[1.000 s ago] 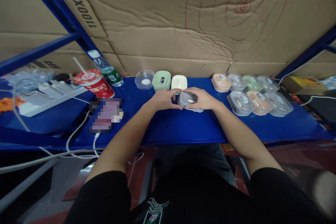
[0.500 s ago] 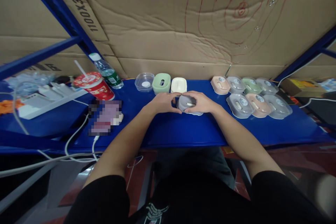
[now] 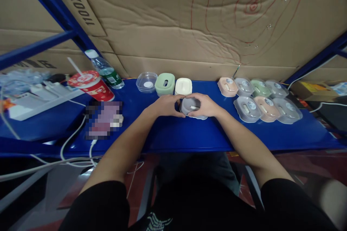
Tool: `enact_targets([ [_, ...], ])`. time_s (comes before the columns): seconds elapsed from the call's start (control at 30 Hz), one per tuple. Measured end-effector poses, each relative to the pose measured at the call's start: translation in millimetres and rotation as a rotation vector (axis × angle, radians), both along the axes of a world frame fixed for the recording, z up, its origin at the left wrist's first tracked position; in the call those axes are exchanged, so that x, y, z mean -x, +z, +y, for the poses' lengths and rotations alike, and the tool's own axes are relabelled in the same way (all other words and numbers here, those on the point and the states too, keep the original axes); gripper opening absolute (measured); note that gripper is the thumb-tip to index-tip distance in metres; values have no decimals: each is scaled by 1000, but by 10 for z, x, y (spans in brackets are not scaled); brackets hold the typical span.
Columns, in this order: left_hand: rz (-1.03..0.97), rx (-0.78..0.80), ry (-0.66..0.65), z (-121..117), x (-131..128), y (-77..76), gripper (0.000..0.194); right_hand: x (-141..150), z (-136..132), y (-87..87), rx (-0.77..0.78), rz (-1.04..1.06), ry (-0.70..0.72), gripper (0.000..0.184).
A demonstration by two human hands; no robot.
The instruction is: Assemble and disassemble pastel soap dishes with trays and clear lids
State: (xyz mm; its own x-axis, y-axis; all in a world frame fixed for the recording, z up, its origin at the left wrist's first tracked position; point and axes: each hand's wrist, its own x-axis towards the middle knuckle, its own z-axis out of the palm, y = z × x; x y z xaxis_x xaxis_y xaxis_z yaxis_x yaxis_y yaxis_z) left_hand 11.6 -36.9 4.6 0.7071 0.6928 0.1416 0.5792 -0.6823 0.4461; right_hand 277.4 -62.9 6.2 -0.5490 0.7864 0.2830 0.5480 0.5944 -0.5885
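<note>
A small grey plastic box (image 3: pixel 186 105) with a pale slot in its top sits between my two hands on the blue table. My left hand (image 3: pixel 167 105) curves round its left side, fingertips at the back edge and thumb at the front. From the right, my right hand (image 3: pixel 205 106) wraps over it, hiding much of that side. Under the right hand a pale, clear-edged rim (image 3: pixel 202 117) sticks out at the front. Just behind the hands stand a cream box (image 3: pixel 183 86), a green box (image 3: pixel 165 85) with an oval slot, and a clear plastic cover (image 3: pixel 146 82).
On the right, several grey, peach and green boxes under clear covers (image 3: pixel 248 109) stand in two rows. To the left are a red paper cup (image 3: pixel 94 86) with a straw, a water bottle (image 3: pixel 108 74), a blurred-out item (image 3: pixel 104 119) with a cable, and a power strip (image 3: pixel 46 101). Cardboard (image 3: pixel 151 18) rises behind.
Both hands stay round the grey box with hardly any shift of the fingers. The whole view has swung slightly, moving the cup and bottle leftward in the picture.
</note>
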Motion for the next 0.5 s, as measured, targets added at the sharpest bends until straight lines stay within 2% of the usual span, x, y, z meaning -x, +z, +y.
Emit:
enact_targets([
  [0.1, -18, 1, 6, -1, -6, -21, 95, 8, -12, 21, 12, 22, -10, 74],
  [0.27, -15, 15, 42, -5, 7, -44, 110, -18, -27, 83, 34, 69, -31, 71],
  [0.37, -64, 31, 34, 2, 37, -34, 112, -46, -29, 114, -1, 110, -32, 72],
  [0.43, -136, 55, 23, 13, 48, -35, 103, -62, -34, 128, -64, 136, -25, 73],
  [0.5, -233, 108, -6, 25, 31, -52, 78, -71, -45, 140, -149, 129, -18, 75],
])
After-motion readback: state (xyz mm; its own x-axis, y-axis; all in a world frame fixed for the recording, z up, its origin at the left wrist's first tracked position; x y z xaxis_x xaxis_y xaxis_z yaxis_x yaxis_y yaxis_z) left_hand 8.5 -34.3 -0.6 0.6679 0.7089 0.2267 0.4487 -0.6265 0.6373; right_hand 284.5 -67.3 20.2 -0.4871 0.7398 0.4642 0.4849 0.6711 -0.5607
